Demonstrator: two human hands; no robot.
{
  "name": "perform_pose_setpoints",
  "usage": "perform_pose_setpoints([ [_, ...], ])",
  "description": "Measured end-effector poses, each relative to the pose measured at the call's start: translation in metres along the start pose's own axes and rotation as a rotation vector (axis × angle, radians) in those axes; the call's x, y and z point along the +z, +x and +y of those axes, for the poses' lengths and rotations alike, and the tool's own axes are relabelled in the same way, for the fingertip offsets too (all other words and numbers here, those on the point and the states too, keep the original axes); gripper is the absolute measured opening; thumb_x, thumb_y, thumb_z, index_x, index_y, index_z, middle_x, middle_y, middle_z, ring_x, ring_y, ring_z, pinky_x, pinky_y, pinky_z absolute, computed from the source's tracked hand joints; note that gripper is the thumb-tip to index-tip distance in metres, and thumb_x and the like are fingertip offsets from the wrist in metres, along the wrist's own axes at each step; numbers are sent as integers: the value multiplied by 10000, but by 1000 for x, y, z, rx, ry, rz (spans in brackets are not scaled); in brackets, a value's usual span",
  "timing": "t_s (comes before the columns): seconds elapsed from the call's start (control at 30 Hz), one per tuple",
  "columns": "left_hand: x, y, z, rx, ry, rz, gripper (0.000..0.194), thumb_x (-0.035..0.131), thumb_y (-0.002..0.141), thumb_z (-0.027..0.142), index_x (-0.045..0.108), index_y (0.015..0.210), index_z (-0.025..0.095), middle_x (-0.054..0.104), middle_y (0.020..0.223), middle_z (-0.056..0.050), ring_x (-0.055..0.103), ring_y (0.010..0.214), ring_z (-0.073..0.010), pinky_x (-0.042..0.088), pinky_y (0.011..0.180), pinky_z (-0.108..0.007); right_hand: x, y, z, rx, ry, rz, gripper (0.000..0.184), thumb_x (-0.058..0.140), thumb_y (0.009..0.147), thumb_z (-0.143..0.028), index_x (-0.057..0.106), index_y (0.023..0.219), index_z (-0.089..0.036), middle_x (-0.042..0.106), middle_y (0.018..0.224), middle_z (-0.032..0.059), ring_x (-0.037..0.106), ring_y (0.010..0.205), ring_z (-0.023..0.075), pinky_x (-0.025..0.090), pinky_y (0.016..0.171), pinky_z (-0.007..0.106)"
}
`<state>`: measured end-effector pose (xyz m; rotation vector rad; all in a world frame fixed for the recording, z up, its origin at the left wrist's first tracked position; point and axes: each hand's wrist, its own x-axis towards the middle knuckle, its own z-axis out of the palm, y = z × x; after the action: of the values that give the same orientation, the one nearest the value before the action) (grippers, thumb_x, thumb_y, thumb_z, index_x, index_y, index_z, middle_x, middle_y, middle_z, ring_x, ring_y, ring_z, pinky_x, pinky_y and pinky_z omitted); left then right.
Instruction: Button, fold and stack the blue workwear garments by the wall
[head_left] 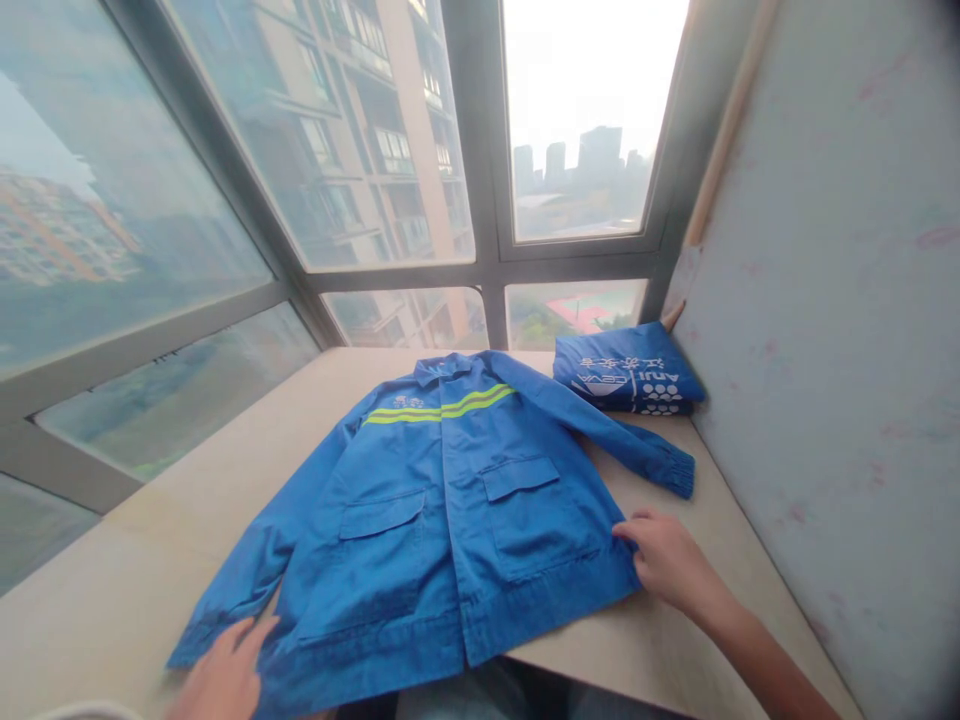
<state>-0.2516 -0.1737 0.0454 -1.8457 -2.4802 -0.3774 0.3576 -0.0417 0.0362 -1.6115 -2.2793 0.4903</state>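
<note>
A blue work jacket (465, 500) lies front up on the pale surface, its collar toward the window. Two yellow-green stripes cross its chest, and two flap pockets sit below. My right hand (667, 560) is closed on the jacket's side edge just above the hem, pinching it between thumb and fingers. At the lower left, my left hand (229, 670) grips the opposite side edge near the hem, beside the sleeve cuff; its fingertips are partly hidden by the cloth. The right-hand sleeve stretches out to an elastic cuff, while the left-hand one slants down beside the body.
A folded blue bundle with white lettering (626, 370) lies at the back right against the wall (825, 350). Windows with grey frames (487, 200) border the pale tabletop (180, 510) at the back and left. A white curved rim (90, 711) shows at the bottom left.
</note>
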Motion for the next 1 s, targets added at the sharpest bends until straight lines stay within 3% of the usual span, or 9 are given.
perform_pose_setpoints([
  [0.07, 11, 22, 41, 111, 44, 93, 496, 397, 763, 356, 724, 1080, 162, 666, 1214, -168, 638, 1130, -307, 474, 1042, -454, 0, 23, -27, -39, -14, 66, 498, 433, 753, -31, 721, 1118, -208, 702, 1118, 102, 597, 1108, 247, 451, 999, 403],
  [0.17, 33, 49, 133, 259, 9, 82, 504, 367, 901, 383, 636, 1275, 178, 599, 1360, -129, 561, 1259, -257, 454, 1069, -421, 20, 59, -78, -184, 32, 82, 447, 488, 853, -153, 637, 1272, -203, 560, 1398, 109, 490, 1295, 258, 392, 1086, 410],
  [0.27, 60, 60, 219, 282, 54, 31, 514, 413, 934, 399, 546, 1391, 207, 473, 1492, -131, 438, 1373, -324, 430, 1065, -510, 55, 82, -121, -249, 58, 15, 537, 567, 872, -305, 526, 1399, -212, 387, 1545, 117, 342, 1418, 310, 322, 1137, 478],
  [0.37, 82, 56, 264, 323, 94, -3, 519, 418, 945, 370, 477, 1447, 253, 362, 1565, -105, 341, 1429, -344, 340, 1110, -572, 88, 87, -138, -253, 68, -17, 549, 536, 906, -359, 470, 1440, -247, 320, 1583, 94, 268, 1458, 316, 212, 1175, 543],
  [0.53, 84, 44, 266, 392, 134, -90, 512, 475, 908, 351, 529, 1409, 264, 440, 1521, -101, 381, 1396, -365, 288, 1113, -614, 105, 67, -135, -229, 115, -5, 489, 518, 924, -383, 506, 1400, -271, 387, 1552, 78, 322, 1435, 296, 200, 1180, 519],
  [0.67, 68, 68, 270, 412, 126, -55, 370, 446, 928, 291, 698, 1191, 229, 647, 1298, -116, 511, 1285, -320, 314, 1115, -555, 89, 71, -138, -223, 167, -36, 338, 482, 938, -329, 623, 1236, -255, 697, 1192, 73, 621, 1123, 252, 379, 1062, 444],
  [0.73, 69, 93, 278, 418, 117, -5, 393, 451, 928, 271, 654, 1263, 230, 600, 1363, -119, 491, 1310, -295, 314, 1127, -516, 83, 91, -140, -217, 180, -22, 308, 426, 950, -258, 667, 1142, -245, 732, 1064, 60, 660, 1011, 223, 440, 981, 382],
  [0.8, 79, 118, 283, 419, 123, 15, 467, 480, 921, 289, 558, 1379, 242, 500, 1472, -115, 413, 1379, -308, 299, 1135, -526, 82, 119, -137, -217, 175, 49, 348, 410, 939, -207, 654, 1185, -226, 690, 1195, 80, 615, 1127, 219, 427, 1005, 354],
  [1.0, 115, 148, 272, 420, 108, -38, 520, 442, 943, 350, 464, 1456, 264, 377, 1561, -90, 307, 1443, -330, 279, 1137, -558, 97, 215, -109, -145, -14, 45, 509, 480, 938, -371, 489, 1425, -224, 441, 1510, 119, 341, 1420, 294, 169, 1174, 526],
])
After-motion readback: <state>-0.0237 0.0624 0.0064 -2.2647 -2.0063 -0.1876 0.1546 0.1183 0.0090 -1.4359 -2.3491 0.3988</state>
